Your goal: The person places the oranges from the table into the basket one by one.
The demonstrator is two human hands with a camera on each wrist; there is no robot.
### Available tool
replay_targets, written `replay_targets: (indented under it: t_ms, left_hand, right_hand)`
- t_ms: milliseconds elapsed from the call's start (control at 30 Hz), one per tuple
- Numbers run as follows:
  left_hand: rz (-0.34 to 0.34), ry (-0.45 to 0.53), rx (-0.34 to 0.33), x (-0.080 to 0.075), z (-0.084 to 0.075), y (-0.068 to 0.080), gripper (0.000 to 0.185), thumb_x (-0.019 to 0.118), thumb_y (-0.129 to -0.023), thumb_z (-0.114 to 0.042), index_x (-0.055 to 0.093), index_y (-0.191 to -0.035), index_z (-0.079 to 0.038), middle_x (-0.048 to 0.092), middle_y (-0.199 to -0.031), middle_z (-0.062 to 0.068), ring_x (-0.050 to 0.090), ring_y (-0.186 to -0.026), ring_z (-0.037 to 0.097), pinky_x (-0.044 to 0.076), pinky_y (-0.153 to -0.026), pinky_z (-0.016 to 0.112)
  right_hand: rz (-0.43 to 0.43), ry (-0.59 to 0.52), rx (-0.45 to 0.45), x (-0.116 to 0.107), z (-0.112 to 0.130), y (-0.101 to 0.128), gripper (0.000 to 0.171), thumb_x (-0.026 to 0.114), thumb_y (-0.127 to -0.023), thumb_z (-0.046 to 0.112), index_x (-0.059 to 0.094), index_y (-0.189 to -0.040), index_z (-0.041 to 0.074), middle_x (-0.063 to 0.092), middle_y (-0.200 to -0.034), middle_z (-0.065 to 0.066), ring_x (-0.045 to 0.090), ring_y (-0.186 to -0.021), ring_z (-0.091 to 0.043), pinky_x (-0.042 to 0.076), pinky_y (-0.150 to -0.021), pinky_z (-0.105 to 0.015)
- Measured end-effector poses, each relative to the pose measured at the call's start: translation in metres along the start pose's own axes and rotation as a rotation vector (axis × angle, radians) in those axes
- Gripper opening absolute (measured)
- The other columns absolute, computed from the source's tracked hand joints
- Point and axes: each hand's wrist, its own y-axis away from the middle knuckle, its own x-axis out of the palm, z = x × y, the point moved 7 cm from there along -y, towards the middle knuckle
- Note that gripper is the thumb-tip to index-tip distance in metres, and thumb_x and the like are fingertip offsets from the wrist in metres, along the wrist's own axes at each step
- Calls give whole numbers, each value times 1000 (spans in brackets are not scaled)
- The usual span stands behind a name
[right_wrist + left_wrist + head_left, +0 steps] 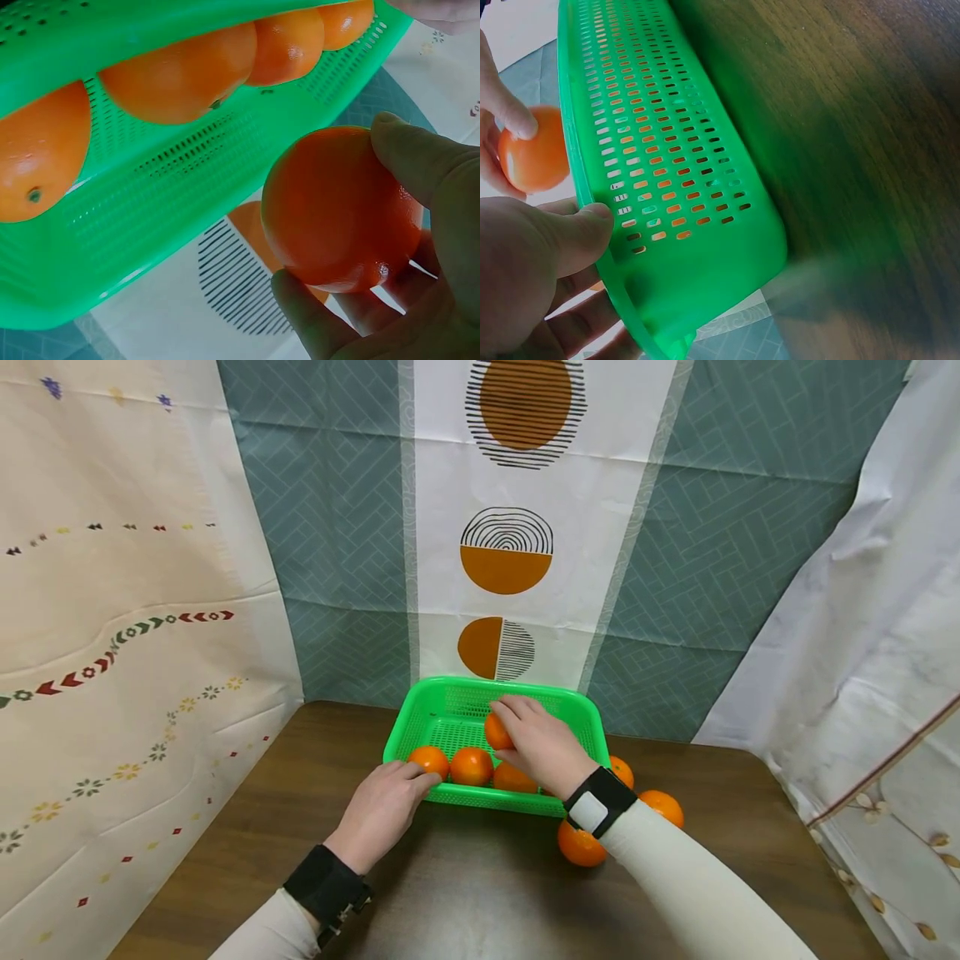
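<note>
Our right hand (542,746) hovers over the green basket (585,714) with its fingers curled round an orange (497,732), thumb on one side and fingertips on the other, as the right wrist view shows plainly. We see a smooth, glossy, nearly round fruit with a small dimple on its underside; being so round, it has no clear long axis. It hangs above the basket floor, near the middle, apart from the row below

Our left hand (381,806) grips the basket's near left corner, thumb (581,232) pressed on the rim and fingers tucked under the edge. We see a rectangular, perforated basket, its long axis running left to right across the worktop (465,885), its far side close to the patterned curtain (510,527)

Three oranges (471,766) lie in a row against the basket's near wall. Three more loose oranges (582,844) rest on the worktop just beside the basket's right end, behind our right wrist
</note>
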Motion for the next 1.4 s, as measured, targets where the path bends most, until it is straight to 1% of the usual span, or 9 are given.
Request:
replay_targets:
  t_ms: [100,300,567,833,1100,1267,1400]
  left_hand:
    - [8,-8,-2,0,0,0,32,83,-82,-5,74,-112,-15,65,-95,-4,59,-85,19,52,-80,34]
    - [40,-10,-21,0,2,0,30,81,-85,-7,74,-113,-16,65,-96,-4,57,-85,18,51,-81,32]
    - [23,-37,1,1,0,0,33,84,-82,-6,74,-113,-15,66,-94,-3,58,-86,20,51,-82,34]
    - [-5,-14,7,-1,-1,0,35,86,-78,-4,74,-110,-13,65,-93,-2,58,-85,21,52,-81,35]
    - [44,-13,-19,1,2,-1,35,84,-82,-8,74,-114,-15,66,-98,-2,59,-89,20,52,-85,35]
    - [51,-14,-26,1,2,-1,36,85,-82,-8,73,-115,-15,66,-99,-3,59,-90,20,52,-86,35]
    - [54,-19,-24,1,1,-1,34,83,-83,-8,73,-115,-15,66,-99,-3,59,-90,20,52,-85,35]
  right_hand:
    - [19,-1,10,5,1,-8,71,81,-87,32,49,-146,9,48,-146,-7,44,-133,-24,52,-97,-38]
    - [27,-33,8,13,7,-24,72,83,-86,31,50,-145,6,50,-145,-9,45,-133,-27,50,-100,-40]
    - [64,-26,25,26,14,-46,70,79,-89,36,49,-146,9,50,-144,-7,48,-130,-26,50,-99,-39]
    - [119,-34,51,40,15,-62,70,78,-90,38,48,-147,10,51,-144,-6,49,-127,-25,49,-101,-37]
    - [155,-30,59,54,13,-80,71,76,-90,41,47,-147,9,51,-144,-7,51,-125,-25,49,-100,-37]
    - [176,-23,53,62,16,-90,72,75,-91,43,46,-148,9,51,-144,-7,51,-124,-25,48,-101,-36]
    - [192,-35,47,66,19,-97,73,74,-91,43,46,-149,8,50,-145,-8,51,-125,-26,49,-101,-37]
